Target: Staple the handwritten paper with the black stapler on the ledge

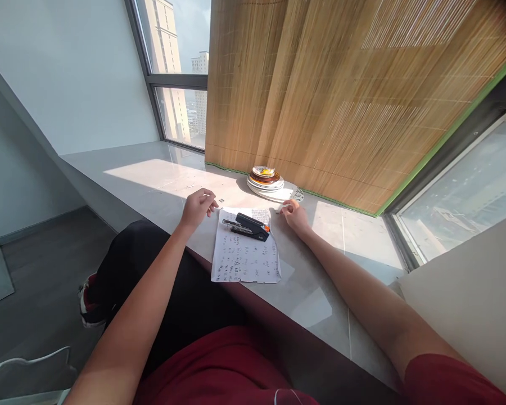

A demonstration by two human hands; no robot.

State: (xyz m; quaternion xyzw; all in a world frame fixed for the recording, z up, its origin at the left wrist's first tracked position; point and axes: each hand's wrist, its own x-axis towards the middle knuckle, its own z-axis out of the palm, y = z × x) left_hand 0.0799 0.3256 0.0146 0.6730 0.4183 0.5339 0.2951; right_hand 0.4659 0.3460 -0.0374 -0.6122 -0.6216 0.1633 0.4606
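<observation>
A black stapler (pixel 251 226) with an orange spot at one end lies on a sheet of handwritten paper (pixel 245 261) on the windowsill. My left hand (pixel 197 208) is left of the paper's top corner, fingers loosely curled and apart, holding nothing. Just right of the paper, my right hand (pixel 294 216) has its fingers pinched on a small whitish thing that I cannot make out. Small dark bits, perhaps staples (pixel 221 200), lie on the sill near my left fingers.
Behind the paper stands a stack of plates (pixel 266 181) on the tiled sill (pixel 320 270), near a bamboo blind (pixel 320 107). A window frame (pixel 177 80) rises at the back left. The sill's front edge runs over my legs.
</observation>
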